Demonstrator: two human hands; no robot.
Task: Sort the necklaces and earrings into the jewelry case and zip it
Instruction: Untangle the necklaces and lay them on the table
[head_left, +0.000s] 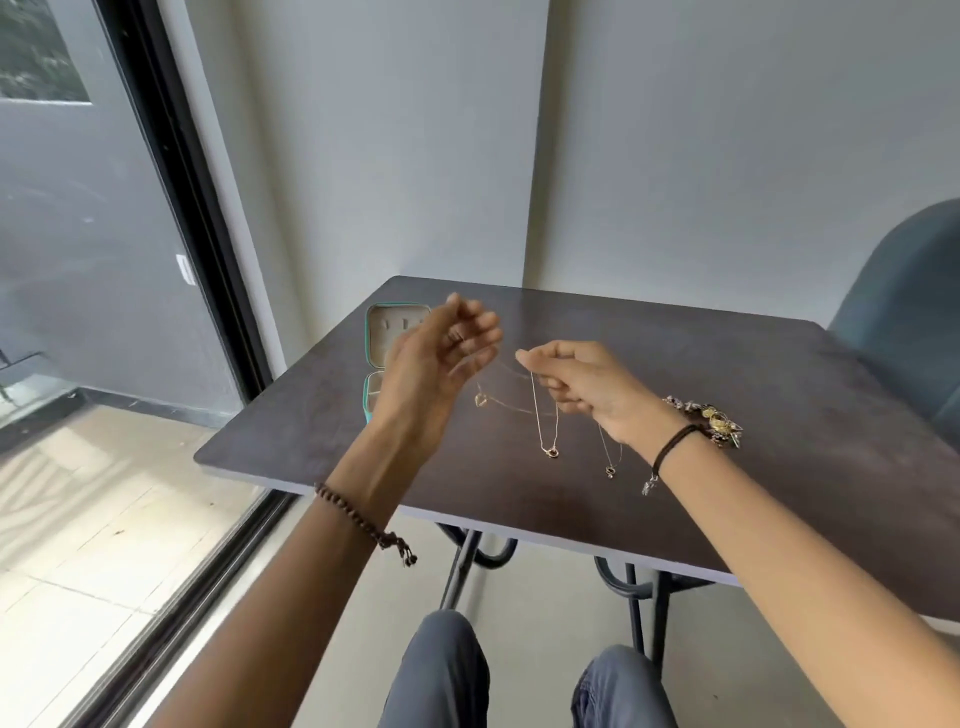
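A teal jewelry case (372, 332) lies open at the table's far left corner, its pale lid interior showing and its base partly hidden behind my left hand. My left hand (436, 364) is raised above the table with fingers curled around a thin gold chain whose heart pendant (480, 399) dangles below. My right hand (582, 382) pinches a gold necklace (543, 415) with a round dark pendant hanging near the tabletop. A second dark pendant necklace (609, 462) trails under my right wrist. A fine strand runs between both hands.
A tangled pile of jewelry (714, 422) sits on the dark wooden table (779, 415) right of my wrist. A blue chair (904, 312) stands at the far right. A glass door fills the left side, and my knees are under the table's near edge.
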